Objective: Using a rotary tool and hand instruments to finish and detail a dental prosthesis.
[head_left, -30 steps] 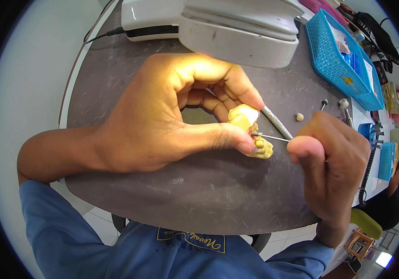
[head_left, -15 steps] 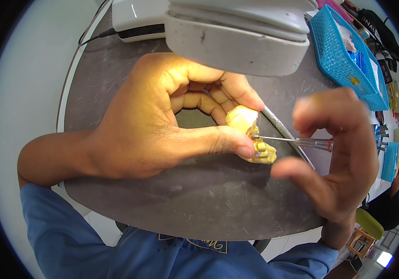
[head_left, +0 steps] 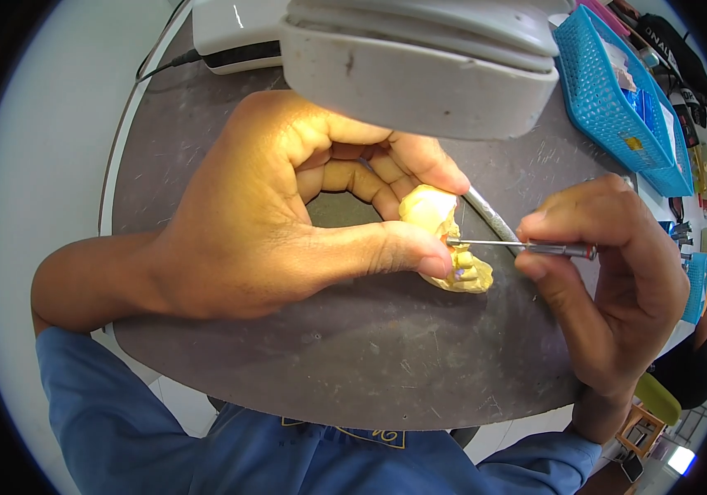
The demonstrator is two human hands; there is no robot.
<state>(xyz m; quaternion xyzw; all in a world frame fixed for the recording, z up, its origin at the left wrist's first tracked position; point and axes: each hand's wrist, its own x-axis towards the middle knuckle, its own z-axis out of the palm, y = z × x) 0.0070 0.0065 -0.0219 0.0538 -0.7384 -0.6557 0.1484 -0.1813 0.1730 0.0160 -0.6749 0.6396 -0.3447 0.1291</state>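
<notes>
My left hand (head_left: 287, 223) is closed on a yellow plaster dental model (head_left: 429, 210), gripping it between thumb and curled fingers. Tooth shapes and a small purple spot show along the model's lower part. A thin screwdriver (head_left: 563, 249) lies level, its tip at a small metal piece beside my left thumb. My right hand (head_left: 617, 289) has thumb and index finger at the front of the screwdriver's clear, red-ended handle, closed around it. The other right fingers are curled back. Exactly what the tip sits in is too small to tell.
A white lamp head (head_left: 419, 74) hangs over the far side of my hands. Behind the model, a grey rod-like tool (head_left: 489, 216) slants across the dark table (head_left: 353, 355). Blue baskets (head_left: 609, 99) with packets stand at the far right, and a white device (head_left: 234, 37) at the far left.
The right thumb and index finger, spread apart and blurred before, have come together on the screwdriver's handle. My left hand and the dental model have hardly moved.
</notes>
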